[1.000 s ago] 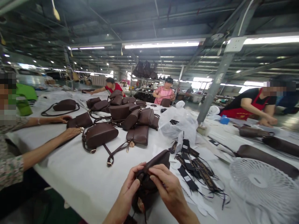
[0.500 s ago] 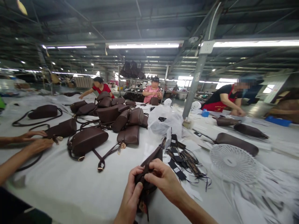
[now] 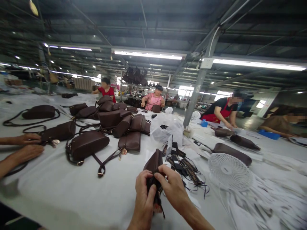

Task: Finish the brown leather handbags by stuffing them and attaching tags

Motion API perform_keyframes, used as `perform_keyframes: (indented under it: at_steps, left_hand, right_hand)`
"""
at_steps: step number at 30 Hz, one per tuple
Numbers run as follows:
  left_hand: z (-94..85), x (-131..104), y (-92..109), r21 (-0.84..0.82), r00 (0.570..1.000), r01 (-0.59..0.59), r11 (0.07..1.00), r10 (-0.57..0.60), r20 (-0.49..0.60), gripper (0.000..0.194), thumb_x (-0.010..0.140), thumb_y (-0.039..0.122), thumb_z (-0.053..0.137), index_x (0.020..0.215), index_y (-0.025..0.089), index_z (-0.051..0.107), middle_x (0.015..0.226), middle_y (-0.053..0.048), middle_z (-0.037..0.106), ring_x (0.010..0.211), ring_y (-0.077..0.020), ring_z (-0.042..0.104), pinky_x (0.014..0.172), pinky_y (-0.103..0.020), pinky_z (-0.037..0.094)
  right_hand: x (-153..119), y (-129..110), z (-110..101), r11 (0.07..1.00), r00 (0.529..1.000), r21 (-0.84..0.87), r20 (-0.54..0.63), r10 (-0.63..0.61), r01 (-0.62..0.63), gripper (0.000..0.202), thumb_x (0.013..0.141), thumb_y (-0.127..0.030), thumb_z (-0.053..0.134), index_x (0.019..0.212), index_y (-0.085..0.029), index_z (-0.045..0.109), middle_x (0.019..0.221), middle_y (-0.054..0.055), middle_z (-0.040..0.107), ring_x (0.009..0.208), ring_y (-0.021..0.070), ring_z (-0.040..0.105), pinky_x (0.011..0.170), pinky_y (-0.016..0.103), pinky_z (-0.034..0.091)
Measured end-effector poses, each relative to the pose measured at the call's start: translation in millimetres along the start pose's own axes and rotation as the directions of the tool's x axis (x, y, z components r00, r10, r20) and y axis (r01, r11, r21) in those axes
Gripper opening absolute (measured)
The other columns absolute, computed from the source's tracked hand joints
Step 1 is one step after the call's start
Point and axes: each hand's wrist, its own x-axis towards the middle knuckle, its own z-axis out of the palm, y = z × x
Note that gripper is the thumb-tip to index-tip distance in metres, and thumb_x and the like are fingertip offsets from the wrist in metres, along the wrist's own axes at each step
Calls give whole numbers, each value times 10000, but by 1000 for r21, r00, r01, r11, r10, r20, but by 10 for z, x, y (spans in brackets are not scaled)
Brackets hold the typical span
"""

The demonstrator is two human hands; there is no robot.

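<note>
Both of my hands are on one dark brown bag (image 3: 153, 162) at the lower middle of the head view. Fingers of my left hand (image 3: 145, 191) wrap round its left side, the thumb pressing on the front. My right hand (image 3: 173, 187) pinches the bag's upper edge with thumb and forefinger. A dark strap end and a small metallic piece hang below my fingers. Black tags with cords (image 3: 189, 169) lie just right of the bag. To the left rests a brown bag (image 3: 89, 144) with a buckled strap.
A pile of brown bags (image 3: 110, 118) covers the middle of the white table (image 3: 72, 195). A white fan guard (image 3: 227, 171) sits at the right, near a metal pillar (image 3: 195, 95). A co-worker's hands (image 3: 28, 150) touch a bag at far left. Other people work beyond.
The view has shifted slightly. The held bag stands more upright, with more of its side showing. The co-worker in pink has spread their hands apart.
</note>
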Motion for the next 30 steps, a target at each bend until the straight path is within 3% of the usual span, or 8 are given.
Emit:
perform_keyframes:
  at_steps: [7, 11, 14, 18, 22, 24, 28, 30]
  left_hand:
    - [81, 141, 149, -70, 976, 195, 978, -200, -83, 171, 846, 262, 417, 992, 220, 495, 1039, -71, 553, 1041, -246, 522, 938, -439, 446]
    - [81, 188, 182, -155, 981, 174, 973, -184, -54, 210, 855, 326, 447, 1007, 208, 530, 1052, -78, 566, 1057, -253, 520, 955, -419, 423]
    - [72, 192, 182, -198, 980, 164, 966, -182, -77, 228, 822, 369, 490, 967, 203, 548, 1057, -84, 576, 1067, -266, 519, 974, -426, 398]
    - [86, 214, 211, -208, 973, 155, 966, -185, -136, 183, 763, 327, 499, 882, 203, 563, 995, -77, 579, 1026, -269, 526, 950, -439, 406]
    - [86, 238, 245, -205, 975, 131, 970, -163, -148, 126, 736, 268, 493, 816, 204, 567, 931, -64, 588, 963, -255, 540, 906, -420, 434]
    - [69, 227, 225, -192, 983, 115, 975, -140, -121, 124, 762, 267, 496, 827, 201, 578, 926, -64, 598, 956, -251, 547, 905, -418, 437]
    - [43, 163, 72, -178, 993, 45, 983, -63, -99, 210, 845, 351, 511, 951, 198, 608, 1080, -92, 607, 1096, -267, 538, 998, -453, 404]
    - [49, 134, -17, -180, 996, 9, 984, -25, -90, 250, 865, 375, 509, 1009, 198, 611, 1180, -109, 592, 1175, -277, 514, 1047, -478, 371]
  right_hand:
    - [157, -63, -28, 912, 964, 365, 248, 100, -189, 282, 774, -402, 558, 619, -208, 425, 589, -62, 359, 578, 110, 362, 542, 244, 296]
    - [112, -10, -155, 969, 958, 245, 282, -40, -32, 100, 802, -253, 548, 824, -191, 623, 823, 7, 564, 785, 152, 522, 664, 246, 403]
    - [56, 99, -276, 986, 940, 157, 326, -97, 47, 262, 815, -199, 554, 1059, -219, 647, 987, 42, 572, 892, 174, 553, 687, 250, 438]
    - [113, 176, -343, 960, 891, -28, 383, -246, 277, 140, 874, -155, 508, 861, -190, 643, 796, 15, 547, 773, 151, 538, 691, 257, 414]
    - [307, 140, -310, 839, 768, -86, 460, -446, 538, 247, 917, -126, 387, 782, -174, 588, 825, 34, 549, 727, 133, 500, 654, 241, 401]
    - [390, 129, -260, 823, 766, -100, 441, -467, 559, 230, 914, -151, 388, 777, -177, 570, 817, 30, 547, 714, 135, 483, 651, 251, 396]
    - [447, 191, -111, 982, 931, 119, 319, -177, 146, 202, 877, -281, 476, 704, -188, 525, 659, -14, 522, 623, 123, 475, 594, 248, 405]
    - [423, 238, -54, 907, 931, 364, 358, 71, -209, 235, 804, -391, 588, 708, -182, 538, 624, -28, 523, 577, 108, 483, 550, 233, 417]
